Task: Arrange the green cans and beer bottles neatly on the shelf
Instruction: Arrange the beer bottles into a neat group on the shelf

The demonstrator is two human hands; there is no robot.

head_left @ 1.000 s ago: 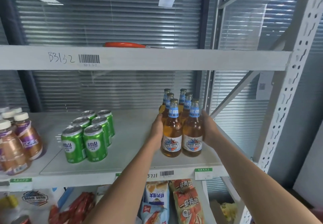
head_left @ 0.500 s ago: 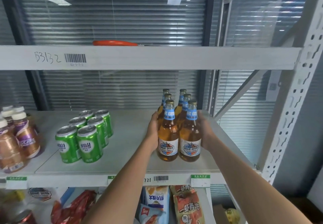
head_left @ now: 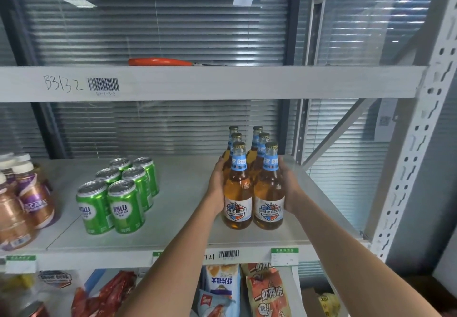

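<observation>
Fingers of both hands lie fairly straight and flat against the outer sides of a block of six amber glass beer bottles (head_left: 252, 183), pressing it from either side rather than curling round any single bottle. Left hand (head_left: 217, 188) presses the left flank of the block, right hand (head_left: 289, 188) the right flank; the fingertips themselves are hidden behind the glass.

These smooth, long-necked bottles stand upright in two columns of three on the pale grey metal shelf (head_left: 178, 237), toward its right end. Each has a gold crown cap, a light blue neck band and a white shield label; the front two labels appear to read "BAHE BEER".

Left of the bottles, well apart from them, six glossy green aluminium cans (head_left: 118, 195) with silver pull-tab tops stand in a matching two-by-three block; the front cans read "LAOSHAN" under Chinese characters.

Further left again, at the shelf's end, are brown plastic drink bottles with white caps and purple wrappers (head_left: 24, 198); their lettering is not clearly legible.

Above the bottles, the upper shelf beam (head_left: 222, 83) carries handwritten "B3132" and a barcode. Below them hang crinkly snack bags with Chinese print (head_left: 265, 292).
</observation>
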